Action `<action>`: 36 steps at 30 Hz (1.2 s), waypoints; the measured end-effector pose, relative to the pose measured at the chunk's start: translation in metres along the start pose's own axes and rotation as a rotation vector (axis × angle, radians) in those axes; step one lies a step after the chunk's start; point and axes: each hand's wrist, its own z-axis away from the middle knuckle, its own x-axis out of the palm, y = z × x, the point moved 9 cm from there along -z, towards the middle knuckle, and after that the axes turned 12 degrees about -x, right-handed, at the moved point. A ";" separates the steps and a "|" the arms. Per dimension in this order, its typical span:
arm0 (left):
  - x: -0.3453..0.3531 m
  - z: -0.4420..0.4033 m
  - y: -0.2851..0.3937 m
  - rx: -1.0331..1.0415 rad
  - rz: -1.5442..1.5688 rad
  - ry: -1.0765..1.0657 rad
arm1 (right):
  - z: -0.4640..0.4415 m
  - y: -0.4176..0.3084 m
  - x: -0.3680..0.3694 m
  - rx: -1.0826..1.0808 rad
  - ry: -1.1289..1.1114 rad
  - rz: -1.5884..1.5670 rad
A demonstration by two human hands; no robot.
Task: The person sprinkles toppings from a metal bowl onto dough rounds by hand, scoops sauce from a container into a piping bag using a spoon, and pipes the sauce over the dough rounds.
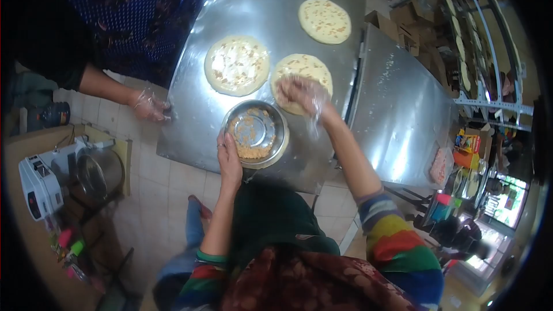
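My left hand [230,162], ungloved and with a ring on one finger, grips the near-left rim of a round metal bowl [281,122]. Tan crumbs [253,151] lie in the bowl, mostly along its near side. Under its lower right edge shows a pale strip, perhaps another dough round. My right hand [305,95], in a clear plastic glove, is over a flat dough round [300,66] dotted with brown bits. Its fingers are bunched together, and what they hold is hidden. Two similar rounds are farther off: a glossy, white-smeared one [237,57] and one at upper right [325,20].
All this is on a steel table [265,0], with a second steel table [391,115] on its right. A co-worker's gloved hand [151,105] hangs by the left edge. A mixer [43,187] stands lower left; a rack [489,101] is at right.
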 end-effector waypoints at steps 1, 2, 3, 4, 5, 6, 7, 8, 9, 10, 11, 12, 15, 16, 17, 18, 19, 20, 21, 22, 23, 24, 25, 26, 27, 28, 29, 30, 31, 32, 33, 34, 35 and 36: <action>0.013 0.010 0.001 0.008 -0.024 -0.026 | 0.030 -0.014 -0.002 0.057 0.000 -0.024; 0.028 0.022 0.001 0.017 -0.050 -0.054 | 0.057 -0.013 -0.003 0.027 -0.071 -0.071; 0.044 0.034 0.000 0.027 -0.078 -0.082 | 0.085 -0.009 -0.006 -0.006 -0.141 -0.115; 0.064 0.050 0.001 0.059 -0.081 -0.128 | 0.114 -0.014 -0.013 -0.081 -0.131 -0.020; 0.079 0.063 -0.009 0.027 -0.145 -0.154 | 0.145 -0.019 -0.020 -0.155 -0.115 0.076; 0.096 0.073 -0.026 0.054 -0.191 -0.191 | 0.176 -0.016 -0.029 -0.189 -0.092 0.242; 0.113 0.085 -0.042 0.081 -0.238 -0.233 | 0.208 -0.010 -0.041 -0.216 -0.060 0.410; 0.135 0.104 -0.052 0.041 -0.289 -0.313 | 0.239 -0.010 -0.051 -0.281 -0.005 0.576; 0.152 0.124 -0.061 0.049 -0.349 -0.336 | 0.271 -0.006 -0.060 -0.335 0.060 0.748; 0.171 0.145 -0.072 0.062 -0.412 -0.368 | 0.305 0.016 -0.069 -0.404 0.130 0.820; 0.192 0.166 -0.086 0.078 -0.476 -0.410 | 0.341 0.034 -0.080 -0.462 0.208 0.901; 0.210 0.184 -0.109 0.071 -0.499 -0.453 | 0.374 0.040 -0.096 -0.426 0.267 0.804; 0.275 0.256 -0.158 -0.042 -0.546 -0.709 | 0.468 0.066 -0.145 -0.380 0.431 0.836; 0.290 0.264 -0.195 -0.100 -0.524 -0.795 | 0.501 0.060 -0.162 -0.292 0.476 0.839; 0.307 0.288 -0.212 -0.135 -0.540 -0.859 | 0.531 0.056 -0.174 -0.206 0.513 0.828; 0.322 0.305 -0.233 -0.148 -0.548 -0.864 | 0.560 0.057 -0.195 -0.086 0.587 0.777; 0.338 0.323 -0.253 -0.163 -0.543 -0.860 | 0.594 0.050 -0.213 -0.078 0.689 0.718; 0.352 0.344 -0.261 -0.201 -0.571 -0.907 | 0.622 0.040 -0.227 -0.059 0.769 0.646; 0.365 0.364 -0.266 -0.215 -0.594 -0.949 | 0.649 0.036 -0.238 -0.068 0.850 0.579; 0.379 0.381 -0.273 -0.226 -0.619 -0.981 | 0.673 0.077 -0.252 -0.082 0.968 0.479; 0.393 0.392 -0.277 -0.142 -0.682 -1.001 | 0.697 0.071 -0.265 -0.105 1.049 0.358; 0.407 0.401 -0.281 -0.054 -0.744 -1.017 | 0.721 0.059 -0.277 -0.134 1.124 0.232; 0.419 0.408 -0.282 0.036 -0.802 -1.032 | 0.741 0.054 -0.288 -0.164 1.194 0.106; 0.429 0.418 -0.280 0.086 -0.921 -1.038 | 0.762 0.053 -0.302 -0.203 1.326 0.161; 0.436 0.423 -0.276 0.058 -0.896 -1.093 | 0.774 0.047 -0.308 -0.188 1.387 0.239; 0.448 0.431 -0.279 0.031 -0.877 -1.142 | 0.793 0.044 -0.319 -0.173 1.447 0.309; 0.461 0.441 -0.286 -0.001 -0.856 -1.192 | 0.816 0.038 -0.332 -0.154 1.505 0.383; 0.473 0.446 -0.292 -0.011 -0.854 -1.199 | 0.828 0.036 -0.342 0.133 1.425 0.397; 0.485 0.450 -0.300 -0.021 -0.852 -1.202 | 0.836 0.049 -0.351 0.204 1.358 0.403; 0.497 0.455 -0.305 -0.033 -0.849 -1.200 | 0.841 0.068 -0.360 0.274 1.285 0.407; 0.510 0.462 -0.309 -0.015 -0.869 -1.224 | 0.844 0.088 -0.367 0.341 1.206 0.407; 0.526 0.473 -0.309 -0.001 -0.886 -1.247 | 0.841 0.083 -0.375 0.201 1.189 0.519; 0.541 0.480 -0.311 0.018 -0.904 -1.269 | 0.839 0.093 -0.383 0.211 1.162 0.514; 0.558 0.483 -0.317 0.141 -1.008 -1.288 | 0.838 0.100 -0.394 0.220 1.135 0.514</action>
